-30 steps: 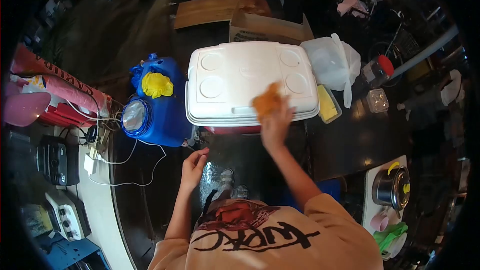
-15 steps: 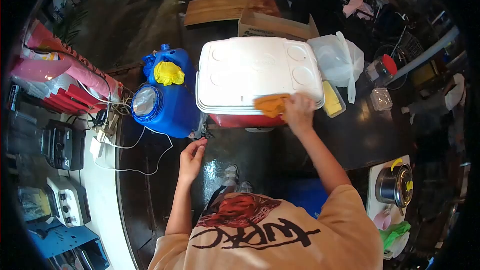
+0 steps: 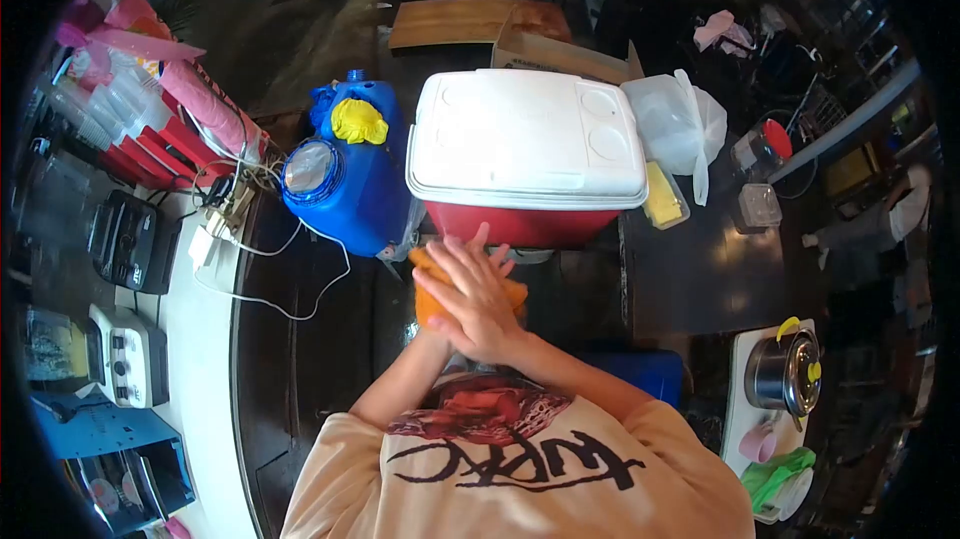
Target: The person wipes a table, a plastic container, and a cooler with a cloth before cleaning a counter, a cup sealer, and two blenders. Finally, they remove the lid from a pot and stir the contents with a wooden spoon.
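Observation:
An orange cloth [image 3: 430, 307] is sandwiched between my two hands, just in front of the cooler. My right hand [image 3: 478, 304] lies on top, its fingers stretched across the cloth and pressing it. Beneath it, my left hand [image 3: 438, 337] supports the cloth; most of it is hidden, with some fingertips showing past the right hand. The cooler [image 3: 520, 227] has a red body and a closed white lid [image 3: 525, 134]. Both hands are apart from the lid.
A blue jug [image 3: 365, 194] with a yellow cloth [image 3: 358, 122] stands left of the cooler. To the right are a white plastic bag [image 3: 675, 119], a container of yellow blocks [image 3: 662, 199] and a steel pot [image 3: 775, 374]. A white cable [image 3: 300, 314] hangs at left.
My right hand has left the cooler's lid, bringing the orange cloth back toward my body. My left hand has moved right to meet it. The view has shifted slightly.

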`<state>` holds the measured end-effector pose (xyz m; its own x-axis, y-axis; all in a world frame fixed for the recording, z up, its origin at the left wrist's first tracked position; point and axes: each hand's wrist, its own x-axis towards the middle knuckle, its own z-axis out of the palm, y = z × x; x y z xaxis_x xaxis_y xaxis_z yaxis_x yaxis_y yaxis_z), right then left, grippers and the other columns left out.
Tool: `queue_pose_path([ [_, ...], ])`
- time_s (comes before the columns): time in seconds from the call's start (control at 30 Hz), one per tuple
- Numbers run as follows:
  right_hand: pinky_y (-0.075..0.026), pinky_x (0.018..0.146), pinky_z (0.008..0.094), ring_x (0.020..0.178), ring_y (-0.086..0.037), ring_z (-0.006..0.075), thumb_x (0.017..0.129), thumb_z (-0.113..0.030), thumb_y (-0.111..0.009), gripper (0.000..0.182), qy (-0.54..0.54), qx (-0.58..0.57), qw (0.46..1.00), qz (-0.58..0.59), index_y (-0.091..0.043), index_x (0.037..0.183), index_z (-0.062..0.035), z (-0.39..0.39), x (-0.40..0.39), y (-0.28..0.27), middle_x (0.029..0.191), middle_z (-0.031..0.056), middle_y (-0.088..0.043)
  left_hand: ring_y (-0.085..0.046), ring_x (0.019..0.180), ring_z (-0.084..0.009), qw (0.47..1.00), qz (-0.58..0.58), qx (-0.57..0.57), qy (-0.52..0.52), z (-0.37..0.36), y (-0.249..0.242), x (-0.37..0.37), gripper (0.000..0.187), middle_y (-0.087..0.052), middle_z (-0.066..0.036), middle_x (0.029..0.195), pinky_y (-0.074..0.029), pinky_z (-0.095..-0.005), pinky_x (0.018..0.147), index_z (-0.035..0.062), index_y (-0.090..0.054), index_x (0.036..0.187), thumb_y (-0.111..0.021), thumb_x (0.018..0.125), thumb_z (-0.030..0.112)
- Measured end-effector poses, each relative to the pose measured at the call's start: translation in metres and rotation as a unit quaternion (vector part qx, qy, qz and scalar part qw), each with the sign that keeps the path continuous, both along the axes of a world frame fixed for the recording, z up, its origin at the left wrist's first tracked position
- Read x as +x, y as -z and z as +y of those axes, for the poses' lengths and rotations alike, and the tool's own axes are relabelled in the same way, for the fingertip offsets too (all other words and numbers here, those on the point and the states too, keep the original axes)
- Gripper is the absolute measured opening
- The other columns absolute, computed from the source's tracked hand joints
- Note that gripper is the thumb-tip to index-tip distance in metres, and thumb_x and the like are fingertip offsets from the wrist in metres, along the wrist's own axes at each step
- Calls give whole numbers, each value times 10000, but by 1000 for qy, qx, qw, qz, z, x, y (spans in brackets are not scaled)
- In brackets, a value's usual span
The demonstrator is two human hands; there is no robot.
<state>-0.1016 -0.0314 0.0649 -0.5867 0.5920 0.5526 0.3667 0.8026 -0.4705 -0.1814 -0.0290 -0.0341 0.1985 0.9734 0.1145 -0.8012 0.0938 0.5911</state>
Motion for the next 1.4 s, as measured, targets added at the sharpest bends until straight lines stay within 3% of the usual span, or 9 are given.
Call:
queue_pose_path([
  [0.1,-123,1106,531,1365,-255,301,938,-152,-386,389,36,-156,985,67,-526,1301,-169,5,5,4,1432,66,-391,-363,1305,-273,993,11,-106,-54,-11,-35,7,590,-345,-98,1433,-305,-449,1070,182,-242,1443,-345,950,489],
  [0.17,-269,1037,464,1279,-366,324,882,-271,-508,442,124,-44,991,11,-510,1283,-85,29,23,42,1364,152,-423,-419,1253,-282,976,-82,-203,12,-13,-27,8,532,-402,-118,1386,-324,-448,1052,129,-319,1400,-350,962,430],
  [0.37,-421,903,308,1065,-562,218,967,-290,-429,350,153,-329,894,264,-576,1148,-29,22,85,34,1131,138,-603,-533,1123,-210,913,386,-116,60,-42,-79,-16,456,-586,-100,1191,-380,-378,984,-22,-481,1254,-358,994,332],
  [0.6,-446,828,278,912,-574,120,994,-225,-404,294,250,-371,864,231,-610,1031,-18,-19,211,21,958,58,-641,-568,1109,-274,953,131,-167,215,-50,-111,42,484,-533,-138,1252,-519,-424,874,25,-392,1314,-451,963,352],
  [0.83,-259,1038,496,1266,-304,404,932,-417,-466,604,639,-144,741,-146,-321,1393,-54,-64,372,33,1402,250,-301,-544,1120,-214,865,393,-76,303,-54,-60,69,423,-507,-122,1286,-452,-347,891,81,-380,1347,-461,977,269],
  [0.93,-179,1068,550,1332,-206,427,892,-534,-457,747,625,-237,730,-139,-261,1431,-55,-55,404,150,1445,283,-221,-550,1111,-209,849,421,-120,294,-67,-37,54,370,-528,-109,1261,-456,-342,882,72,-444,1302,-458,978,249],
  [1.07,-79,1098,551,1394,-53,406,839,-653,-416,874,662,-210,676,-245,-270,1425,-22,13,383,126,1489,273,-127,-568,1084,-211,842,435,-172,267,-76,-28,37,338,-561,-96,1220,-469,-341,863,58,-493,1255,-460,977,247],
  [1.33,-180,1113,466,1365,-223,375,885,-305,-463,545,456,-55,832,-310,-418,1323,16,48,285,162,1451,273,-244,-580,1069,-212,821,478,-193,245,-65,-15,39,340,-581,-87,1198,-473,-341,848,47,-513,1234,-457,979,264],
  [1.4,-291,1040,450,1243,-380,356,856,-148,-493,361,344,-177,920,-68,-504,1181,9,34,293,154,1332,248,-393,-579,1071,-210,821,481,-193,238,-63,-15,36,342,-582,-85,1195,-471,-338,848,46,-514,1233,-459,978,266],
])
